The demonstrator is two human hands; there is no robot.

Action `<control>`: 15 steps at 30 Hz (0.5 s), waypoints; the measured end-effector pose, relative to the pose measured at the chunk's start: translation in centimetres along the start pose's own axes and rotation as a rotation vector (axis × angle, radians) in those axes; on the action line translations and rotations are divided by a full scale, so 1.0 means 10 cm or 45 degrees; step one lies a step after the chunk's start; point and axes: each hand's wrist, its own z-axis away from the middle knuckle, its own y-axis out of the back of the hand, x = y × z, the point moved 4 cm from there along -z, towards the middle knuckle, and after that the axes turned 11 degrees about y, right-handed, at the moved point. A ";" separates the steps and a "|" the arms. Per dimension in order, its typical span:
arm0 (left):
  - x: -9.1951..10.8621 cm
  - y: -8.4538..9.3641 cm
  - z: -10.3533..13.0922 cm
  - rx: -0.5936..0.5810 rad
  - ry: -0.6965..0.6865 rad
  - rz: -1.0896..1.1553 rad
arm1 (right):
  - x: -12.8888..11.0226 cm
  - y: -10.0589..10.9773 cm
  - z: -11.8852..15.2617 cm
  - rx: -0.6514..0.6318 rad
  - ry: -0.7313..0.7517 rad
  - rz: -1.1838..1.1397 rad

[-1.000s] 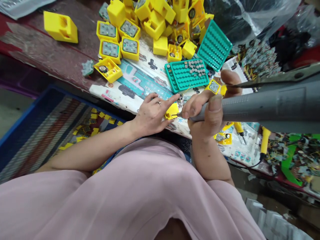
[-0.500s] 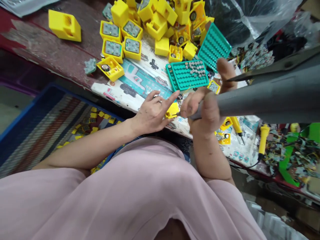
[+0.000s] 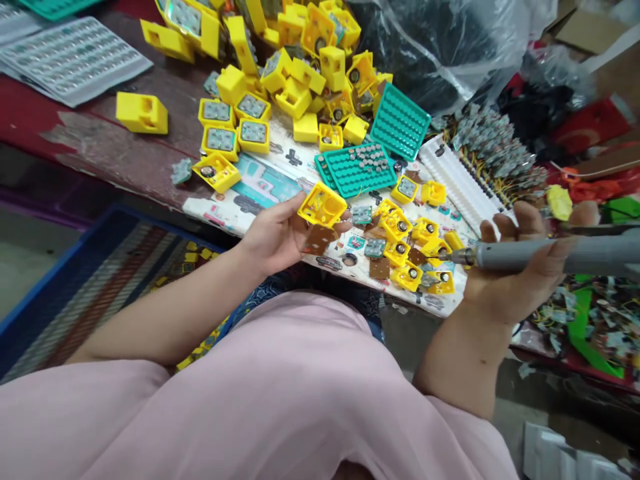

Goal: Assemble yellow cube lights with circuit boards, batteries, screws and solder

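Note:
My left hand (image 3: 270, 240), palm up, grips a small yellow plastic case (image 3: 324, 207) whose hollow side faces up. A brown circuit board (image 3: 320, 240) hangs at its near edge by my fingers. In my right hand (image 3: 505, 287) lies a grey electric screwdriver (image 3: 600, 257); its bit points left over a cluster of open yellow cases (image 3: 397, 252) with round silvery parts inside. Loose grey-green boards (image 3: 375, 248) lie between the two hands. Behind them is a green tray (image 3: 345, 179) partly filled with small silvery round pieces.
A heap of yellow cases (image 3: 295, 97) covers the far side of the table. Far left lies a sheet of clear-domed parts (image 3: 75, 60). Wired boards (image 3: 495, 147) are piled at the right. A blue crate (image 3: 65, 267) stands below the table edge.
My left hand has turned palm up, bringing the case's hollow side and a brown board into view. My right hand and the screwdriver have moved right, away from the case. The view has shifted.

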 end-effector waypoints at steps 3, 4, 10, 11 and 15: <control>-0.09 -0.04 -0.06 -0.003 0.196 0.199 | 0.07 0.21 0.01 0.051 0.024 0.060; -0.12 -0.04 -0.06 0.000 0.218 0.235 | 0.07 0.26 0.02 0.087 0.051 0.097; -0.18 -0.03 -0.01 0.057 0.288 0.178 | 0.11 0.38 0.15 0.364 0.171 0.304; -0.17 -0.01 0.00 0.082 0.294 0.130 | 0.14 0.40 0.16 0.413 0.181 0.329; -0.10 0.04 0.04 0.165 0.329 -0.029 | 0.23 0.43 0.06 0.264 0.204 0.596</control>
